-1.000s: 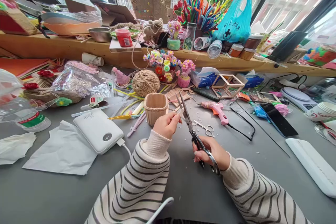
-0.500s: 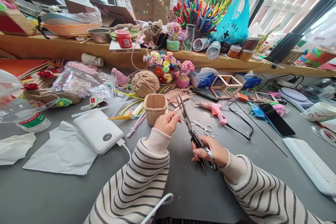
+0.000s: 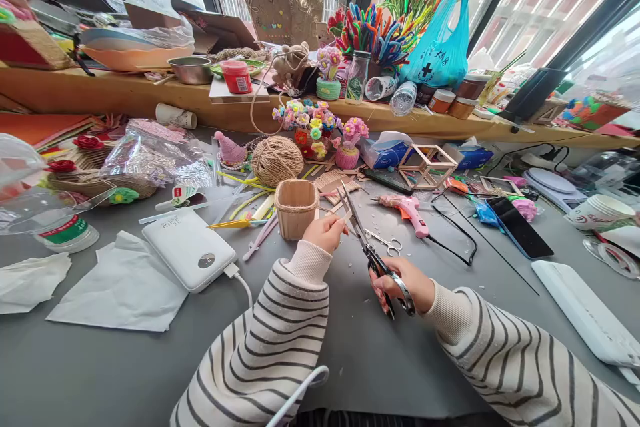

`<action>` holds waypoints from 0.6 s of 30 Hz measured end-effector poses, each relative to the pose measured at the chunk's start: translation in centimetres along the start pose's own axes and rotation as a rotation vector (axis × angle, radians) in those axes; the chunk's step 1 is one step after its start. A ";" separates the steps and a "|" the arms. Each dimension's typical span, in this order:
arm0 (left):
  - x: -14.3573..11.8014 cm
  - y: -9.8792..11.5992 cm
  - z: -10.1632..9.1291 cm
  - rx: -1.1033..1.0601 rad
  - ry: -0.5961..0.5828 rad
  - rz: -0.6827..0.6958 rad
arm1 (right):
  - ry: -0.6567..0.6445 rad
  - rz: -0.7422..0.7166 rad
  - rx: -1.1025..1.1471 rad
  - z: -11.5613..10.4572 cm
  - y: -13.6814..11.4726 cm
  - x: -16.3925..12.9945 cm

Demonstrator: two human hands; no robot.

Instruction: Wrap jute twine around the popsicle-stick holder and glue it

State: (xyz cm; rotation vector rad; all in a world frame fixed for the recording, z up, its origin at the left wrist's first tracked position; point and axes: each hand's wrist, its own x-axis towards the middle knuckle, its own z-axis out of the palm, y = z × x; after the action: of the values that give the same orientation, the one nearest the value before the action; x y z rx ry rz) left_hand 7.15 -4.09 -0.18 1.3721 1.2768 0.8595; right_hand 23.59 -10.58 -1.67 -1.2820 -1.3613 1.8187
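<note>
Your right hand (image 3: 403, 283) grips the black-handled steel scissors (image 3: 367, 243), blades parted above the grey desk (image 3: 125, 373). Your left hand (image 3: 325, 232) pinches a thin pale wooden stick (image 3: 345, 216) between those blades, beside the small wooden stick basket (image 3: 296, 208).

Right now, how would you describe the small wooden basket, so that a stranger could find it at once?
Start at the big ball of twine on the grey table. Directly in front of it, just beyond the left hand, stands the small basket. It is the only open, upright container of pale wooden sticks; the white power bank to its left lies flat.
</note>
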 end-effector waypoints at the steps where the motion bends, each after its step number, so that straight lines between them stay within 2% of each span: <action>1: 0.1 -0.1 0.1 -0.011 -0.009 -0.012 | 0.005 0.007 0.003 0.0 -0.1 -0.1; 8: 0.8 -0.7 0.4 -0.068 -0.049 -0.082 | 0.023 0.036 0.016 0.2 -0.3 -0.2; 18: 0.2 0.0 -0.1 -0.124 -0.093 -0.119 | 0.005 0.113 0.057 -0.1 -0.7 0.2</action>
State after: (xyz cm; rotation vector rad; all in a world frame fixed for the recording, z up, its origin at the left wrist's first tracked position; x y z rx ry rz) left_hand 7.11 -3.89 -0.16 1.2119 1.2011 0.7713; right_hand 23.50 -10.13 -1.12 -1.3575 -1.2481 1.9145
